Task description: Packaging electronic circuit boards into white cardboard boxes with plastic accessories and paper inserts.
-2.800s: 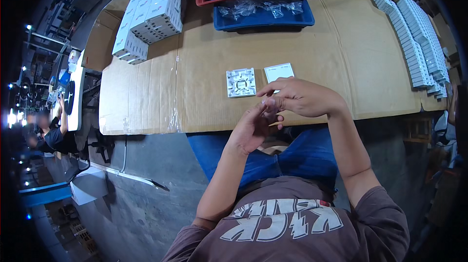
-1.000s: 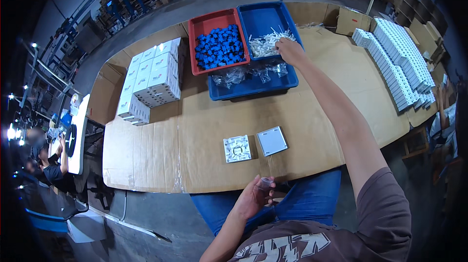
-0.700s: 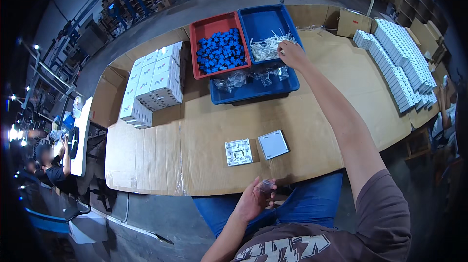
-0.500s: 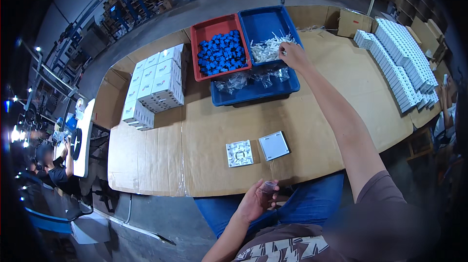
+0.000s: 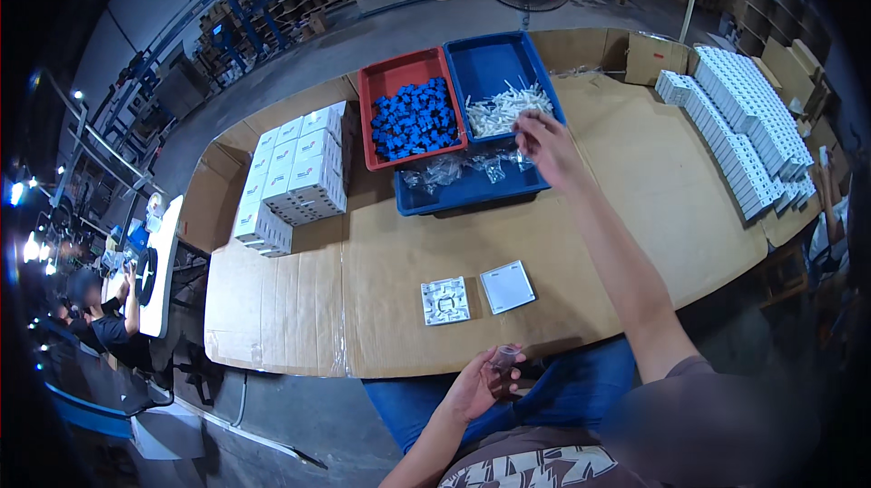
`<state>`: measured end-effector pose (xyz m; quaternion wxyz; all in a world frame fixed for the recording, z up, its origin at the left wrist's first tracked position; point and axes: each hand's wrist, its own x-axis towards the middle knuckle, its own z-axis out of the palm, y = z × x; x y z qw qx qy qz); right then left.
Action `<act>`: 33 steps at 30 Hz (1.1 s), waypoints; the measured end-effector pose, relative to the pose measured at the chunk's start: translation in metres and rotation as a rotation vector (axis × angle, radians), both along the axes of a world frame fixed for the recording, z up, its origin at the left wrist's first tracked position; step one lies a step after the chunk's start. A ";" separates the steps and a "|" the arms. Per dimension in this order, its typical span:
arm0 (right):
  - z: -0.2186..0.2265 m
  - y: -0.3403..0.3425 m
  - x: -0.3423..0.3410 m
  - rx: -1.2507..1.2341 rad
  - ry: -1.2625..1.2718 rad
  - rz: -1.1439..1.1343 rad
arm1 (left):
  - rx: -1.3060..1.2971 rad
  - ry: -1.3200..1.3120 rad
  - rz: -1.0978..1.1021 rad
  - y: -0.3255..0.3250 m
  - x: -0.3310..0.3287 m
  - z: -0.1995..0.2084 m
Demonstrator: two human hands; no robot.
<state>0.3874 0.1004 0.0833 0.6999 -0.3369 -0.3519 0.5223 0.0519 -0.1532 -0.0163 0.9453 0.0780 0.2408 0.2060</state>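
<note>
Two hands worked apart: the right hand pinched white pieces at the blue tray, upper centre, while the left hand cupped a small clear bag at lower centre, apparently awaiting filling.

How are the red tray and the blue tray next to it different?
The red tray holds blue blocks; the blue tray holds white parts. The right hand reaches over the blue tray's near rim, not over the red tray. Both rest on the cardboard-covered table.
</note>
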 end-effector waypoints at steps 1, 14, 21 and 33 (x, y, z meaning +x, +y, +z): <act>0.006 -0.025 -0.014 0.050 0.138 0.099 | 0.002 -0.006 -0.002 0.002 0.001 0.001; 0.028 -0.144 -0.071 -0.012 0.169 0.231 | 0.026 0.149 0.069 0.014 0.016 0.016; -0.011 -0.197 -0.084 -0.178 -0.577 0.191 | 0.040 0.083 0.192 0.031 0.017 0.034; 0.003 -0.216 -0.095 -0.190 -0.883 0.369 | 0.127 0.126 0.153 0.028 0.023 0.044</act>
